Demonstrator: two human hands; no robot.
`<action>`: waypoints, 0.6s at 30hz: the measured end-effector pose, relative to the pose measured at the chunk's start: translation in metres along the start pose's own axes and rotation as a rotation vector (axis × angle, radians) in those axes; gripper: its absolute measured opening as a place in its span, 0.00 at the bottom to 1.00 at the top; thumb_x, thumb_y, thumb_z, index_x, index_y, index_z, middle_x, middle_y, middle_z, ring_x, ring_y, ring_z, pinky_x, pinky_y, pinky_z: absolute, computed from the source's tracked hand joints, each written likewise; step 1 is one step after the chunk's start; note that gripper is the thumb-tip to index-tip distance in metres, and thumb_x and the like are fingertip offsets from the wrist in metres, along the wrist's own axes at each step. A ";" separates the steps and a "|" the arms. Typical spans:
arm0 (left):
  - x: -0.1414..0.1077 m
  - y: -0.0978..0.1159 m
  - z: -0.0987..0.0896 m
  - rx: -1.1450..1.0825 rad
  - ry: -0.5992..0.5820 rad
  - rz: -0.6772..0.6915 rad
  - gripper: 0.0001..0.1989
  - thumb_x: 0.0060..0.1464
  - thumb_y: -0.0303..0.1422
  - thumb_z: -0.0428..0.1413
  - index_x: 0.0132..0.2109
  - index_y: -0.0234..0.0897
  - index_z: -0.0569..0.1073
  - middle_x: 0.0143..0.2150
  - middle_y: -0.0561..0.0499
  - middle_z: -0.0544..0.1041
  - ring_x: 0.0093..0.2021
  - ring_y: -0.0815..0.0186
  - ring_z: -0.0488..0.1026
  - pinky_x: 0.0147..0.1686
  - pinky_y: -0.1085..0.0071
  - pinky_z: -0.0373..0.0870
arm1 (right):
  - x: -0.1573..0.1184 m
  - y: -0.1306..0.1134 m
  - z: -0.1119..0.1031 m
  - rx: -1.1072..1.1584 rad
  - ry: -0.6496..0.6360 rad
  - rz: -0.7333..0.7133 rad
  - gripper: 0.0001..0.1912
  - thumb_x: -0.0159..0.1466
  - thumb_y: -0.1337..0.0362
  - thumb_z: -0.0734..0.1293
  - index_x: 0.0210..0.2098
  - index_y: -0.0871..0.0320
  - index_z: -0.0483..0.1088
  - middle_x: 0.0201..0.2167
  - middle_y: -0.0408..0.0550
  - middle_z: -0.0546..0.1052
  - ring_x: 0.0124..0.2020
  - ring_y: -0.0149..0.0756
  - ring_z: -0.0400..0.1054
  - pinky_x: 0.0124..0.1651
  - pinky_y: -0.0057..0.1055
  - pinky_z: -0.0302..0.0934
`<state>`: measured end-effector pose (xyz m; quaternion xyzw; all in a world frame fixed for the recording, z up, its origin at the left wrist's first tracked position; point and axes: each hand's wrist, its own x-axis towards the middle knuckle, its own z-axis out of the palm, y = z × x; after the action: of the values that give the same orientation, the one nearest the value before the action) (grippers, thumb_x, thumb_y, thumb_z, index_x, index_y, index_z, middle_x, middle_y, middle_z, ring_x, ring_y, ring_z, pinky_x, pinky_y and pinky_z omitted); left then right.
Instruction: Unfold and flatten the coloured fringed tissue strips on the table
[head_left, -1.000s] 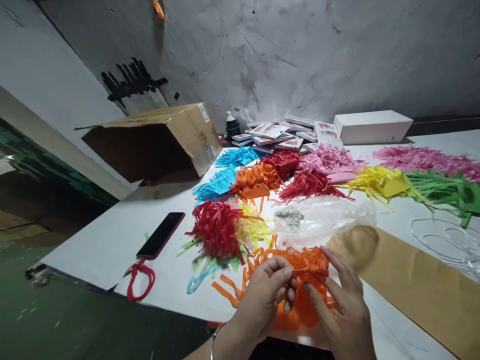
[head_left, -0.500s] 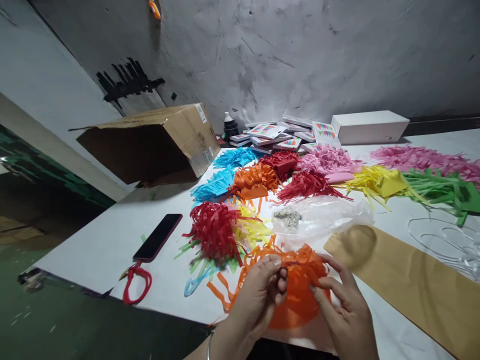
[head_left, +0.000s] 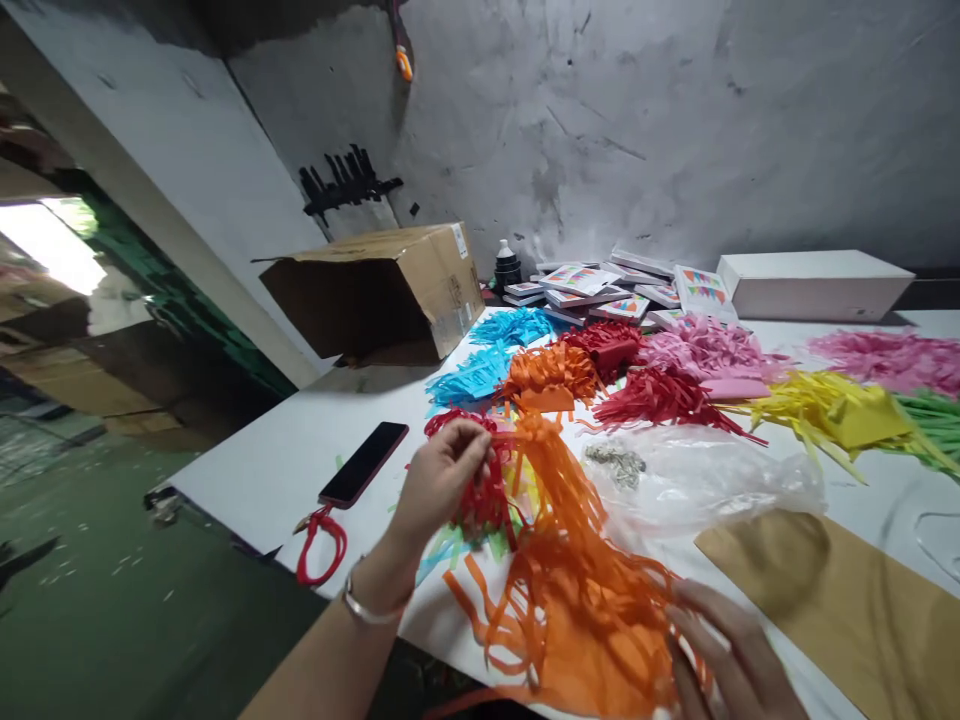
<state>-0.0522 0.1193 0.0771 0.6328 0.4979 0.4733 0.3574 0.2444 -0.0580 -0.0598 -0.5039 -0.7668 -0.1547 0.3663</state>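
My left hand (head_left: 452, 470) is closed in a pinch on the twisted top of an orange tissue-paper tassel (head_left: 564, 480), raised above the table. The tassel's strips hang down to the right, over a loose orange fringed tissue sheet (head_left: 592, 640) near the front edge. At that sheet's right side, my right hand (head_left: 739, 650) rests against the strips with its fingers apart, slightly blurred. Just behind my left hand lies a red tassel bundle (head_left: 480, 505), partly hidden by it. Yellow, green and light blue strips show beneath.
A phone (head_left: 365, 464) with a red cord lies left. Fringed paper in blue (head_left: 472, 375), red (head_left: 660, 397), pink (head_left: 712, 350) and yellow (head_left: 862, 410) fills the back. A clear plastic bag (head_left: 720, 470), brown paper (head_left: 840, 580), cardboard box (head_left: 435, 290) and white box (head_left: 814, 285) stand or lie around.
My left hand has moved up and left, drawing an orange tassel out of the orange paper. My right hand has shifted right and down, its fingers spreading. The view has swung left.
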 end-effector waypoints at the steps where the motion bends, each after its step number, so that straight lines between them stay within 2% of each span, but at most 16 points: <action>1: 0.017 0.001 -0.011 0.026 0.029 0.016 0.16 0.57 0.45 0.59 0.38 0.34 0.73 0.25 0.53 0.75 0.23 0.67 0.72 0.25 0.72 0.72 | 0.004 -0.008 0.008 0.038 -0.033 -0.096 0.15 0.70 0.65 0.63 0.55 0.53 0.72 0.53 0.50 0.79 0.53 0.41 0.75 0.55 0.32 0.69; 2: 0.032 0.001 -0.019 0.051 0.067 0.031 0.16 0.58 0.44 0.58 0.42 0.34 0.73 0.30 0.50 0.77 0.26 0.65 0.75 0.28 0.69 0.74 | 0.007 -0.015 0.017 0.063 -0.067 -0.184 0.14 0.70 0.66 0.63 0.54 0.54 0.73 0.51 0.48 0.80 0.52 0.39 0.76 0.55 0.30 0.69; 4: 0.046 0.000 -0.026 0.105 0.154 0.066 0.19 0.58 0.41 0.58 0.52 0.35 0.72 0.45 0.43 0.78 0.39 0.58 0.78 0.41 0.60 0.77 | 0.013 -0.027 0.034 0.060 -0.148 -0.318 0.13 0.70 0.64 0.63 0.52 0.55 0.74 0.51 0.47 0.81 0.51 0.38 0.76 0.55 0.30 0.69; 6: 0.033 -0.004 -0.016 0.227 0.185 0.179 0.21 0.59 0.37 0.59 0.58 0.37 0.69 0.56 0.40 0.74 0.53 0.52 0.74 0.55 0.51 0.71 | 0.014 -0.031 0.048 0.006 -0.188 -0.387 0.16 0.71 0.59 0.63 0.53 0.57 0.74 0.53 0.49 0.80 0.52 0.41 0.76 0.53 0.31 0.70; 7: 0.017 -0.008 -0.007 0.341 0.138 0.292 0.21 0.60 0.36 0.58 0.59 0.38 0.69 0.59 0.39 0.72 0.59 0.51 0.71 0.60 0.49 0.66 | 0.014 -0.030 0.052 -0.022 -0.198 -0.410 0.19 0.71 0.55 0.63 0.55 0.59 0.74 0.54 0.50 0.79 0.53 0.42 0.76 0.51 0.32 0.71; 8: -0.004 -0.013 0.006 0.448 0.010 0.429 0.19 0.62 0.34 0.56 0.60 0.40 0.69 0.58 0.40 0.73 0.61 0.50 0.69 0.62 0.49 0.64 | 0.013 -0.028 0.054 -0.045 -0.208 -0.435 0.24 0.70 0.50 0.63 0.56 0.60 0.73 0.55 0.52 0.79 0.53 0.43 0.75 0.50 0.33 0.71; 10: -0.053 -0.027 0.033 0.523 -0.434 0.632 0.20 0.62 0.36 0.58 0.61 0.43 0.69 0.57 0.42 0.75 0.57 0.53 0.71 0.57 0.55 0.70 | 0.009 -0.023 0.052 -0.070 -0.217 -0.432 0.29 0.68 0.45 0.64 0.56 0.62 0.73 0.55 0.54 0.78 0.54 0.44 0.75 0.51 0.33 0.71; 11: -0.076 -0.035 0.045 0.512 -0.664 0.673 0.25 0.60 0.39 0.60 0.62 0.42 0.68 0.59 0.41 0.74 0.56 0.54 0.72 0.56 0.58 0.71 | 0.005 -0.020 0.050 -0.081 -0.231 -0.404 0.30 0.68 0.43 0.64 0.56 0.62 0.73 0.56 0.55 0.78 0.55 0.44 0.74 0.51 0.33 0.70; 12: -0.096 -0.043 0.056 0.512 -0.806 0.696 0.28 0.59 0.42 0.61 0.64 0.40 0.66 0.60 0.40 0.74 0.56 0.53 0.72 0.56 0.59 0.71 | 0.001 -0.018 0.047 -0.092 -0.248 -0.375 0.31 0.68 0.42 0.63 0.56 0.61 0.73 0.57 0.54 0.77 0.55 0.43 0.73 0.51 0.33 0.69; 14: -0.123 -0.057 0.069 0.530 -0.853 0.704 0.29 0.61 0.44 0.60 0.63 0.35 0.65 0.59 0.38 0.75 0.55 0.52 0.73 0.56 0.57 0.71 | -0.009 -0.011 0.041 -0.115 -0.247 -0.289 0.30 0.70 0.43 0.59 0.56 0.60 0.73 0.58 0.54 0.76 0.54 0.43 0.74 0.49 0.33 0.70; 15: -0.130 -0.061 0.072 0.542 -0.835 0.681 0.30 0.61 0.46 0.59 0.63 0.34 0.65 0.59 0.37 0.75 0.55 0.51 0.72 0.57 0.55 0.70 | -0.016 -0.008 0.038 -0.132 -0.229 -0.228 0.29 0.71 0.45 0.57 0.56 0.60 0.72 0.56 0.55 0.77 0.52 0.43 0.75 0.46 0.34 0.70; 18: -0.133 -0.066 0.072 0.565 -0.771 0.598 0.24 0.62 0.43 0.59 0.59 0.35 0.68 0.58 0.38 0.75 0.56 0.51 0.72 0.57 0.54 0.70 | -0.030 0.005 0.025 -0.230 -0.146 0.052 0.27 0.73 0.51 0.53 0.56 0.65 0.70 0.50 0.63 0.79 0.43 0.48 0.77 0.39 0.40 0.70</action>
<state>-0.0101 0.0078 -0.0373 0.9446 0.2375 0.1367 0.1807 0.2451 -0.0607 -0.0994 -0.5721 -0.7554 -0.1951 0.2531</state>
